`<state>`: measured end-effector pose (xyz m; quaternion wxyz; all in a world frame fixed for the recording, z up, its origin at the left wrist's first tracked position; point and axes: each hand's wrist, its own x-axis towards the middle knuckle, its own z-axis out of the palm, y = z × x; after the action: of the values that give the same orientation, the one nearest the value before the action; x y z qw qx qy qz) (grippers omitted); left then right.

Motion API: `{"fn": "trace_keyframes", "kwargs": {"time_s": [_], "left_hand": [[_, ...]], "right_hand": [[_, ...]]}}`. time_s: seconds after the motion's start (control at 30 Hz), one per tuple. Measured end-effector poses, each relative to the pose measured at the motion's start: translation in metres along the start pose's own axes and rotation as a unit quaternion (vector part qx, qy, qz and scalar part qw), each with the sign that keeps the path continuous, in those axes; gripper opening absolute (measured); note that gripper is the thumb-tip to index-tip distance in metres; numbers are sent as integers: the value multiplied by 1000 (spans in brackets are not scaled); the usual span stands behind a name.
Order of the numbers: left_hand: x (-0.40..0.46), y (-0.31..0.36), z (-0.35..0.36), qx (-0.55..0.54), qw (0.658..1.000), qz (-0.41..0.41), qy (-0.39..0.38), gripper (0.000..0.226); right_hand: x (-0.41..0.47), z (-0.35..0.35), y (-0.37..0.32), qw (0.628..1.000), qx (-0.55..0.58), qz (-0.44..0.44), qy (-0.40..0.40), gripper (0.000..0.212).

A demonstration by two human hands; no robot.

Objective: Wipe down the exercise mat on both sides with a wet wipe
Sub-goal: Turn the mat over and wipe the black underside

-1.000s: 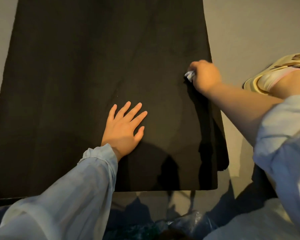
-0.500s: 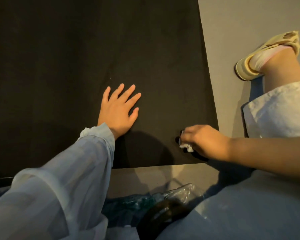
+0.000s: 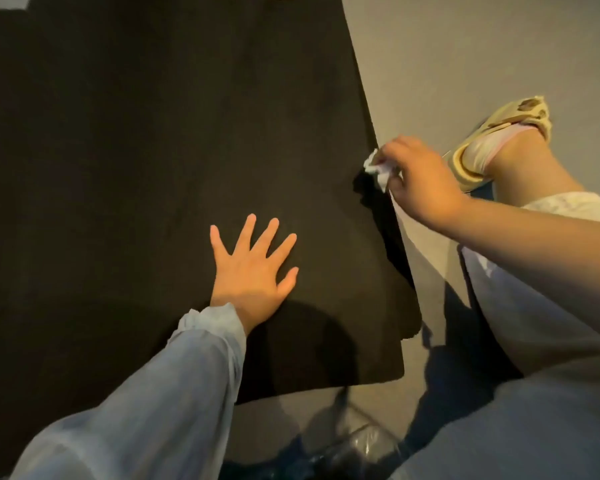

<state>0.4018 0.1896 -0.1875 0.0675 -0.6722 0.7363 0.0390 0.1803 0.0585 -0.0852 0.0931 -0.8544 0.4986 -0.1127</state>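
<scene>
Mid-wipe along the mat's edge: right hand, right of centre, pinches a crumpled wet wipe in a tight grip at the right edge of the black exercise mat, which fills the left and centre of the frame, flat on the floor. Left hand, lower centre, presses the mat with fingers spread wide. Count: 1 mat, 1 wipe, 2 hands, 1 sandal upper right. Next, prob.: finish this face w/ steady strokes, then flip mat for the underside.

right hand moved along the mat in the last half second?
Yes. The right hand with the wet wipe went from the mat's near corner up its right edge, farther from the person.
</scene>
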Motion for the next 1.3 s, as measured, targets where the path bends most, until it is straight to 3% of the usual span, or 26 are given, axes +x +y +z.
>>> {"fn": "trace_keyframes", "kwargs": {"time_s": [0.13,0.23,0.37,0.47,0.67,0.93,1.07,1.23,1.3], "left_hand": [[-2,1,-5,-14,1000,0,20,63],[-5,1,-7,-48,995,28,83,54],[-4,1,-5,-62,992,29,107,52],[-4,2,-5,-62,992,34,101,50],[2,0,-4,-8,1000,-9,13,64],[-1,0,-8,-11,1000,8,7,62],[1,-3,-16,-13,998,22,-49,56],[6,10,-45,-62,987,-15,-148,57],[1,24,-54,-107,980,-45,-161,61]], "right_hand": [[55,23,25,990,8,102,94,20],[81,38,34,980,44,154,120,20],[88,53,40,976,110,178,53,21],[70,52,40,984,99,149,-4,25],[-6,35,25,984,81,61,-145,18],[-80,23,-9,967,78,72,-230,17],[-120,16,-27,954,78,70,-282,15],[-153,13,-41,944,99,97,-300,16],[-156,13,-43,947,148,164,-233,17]]}}
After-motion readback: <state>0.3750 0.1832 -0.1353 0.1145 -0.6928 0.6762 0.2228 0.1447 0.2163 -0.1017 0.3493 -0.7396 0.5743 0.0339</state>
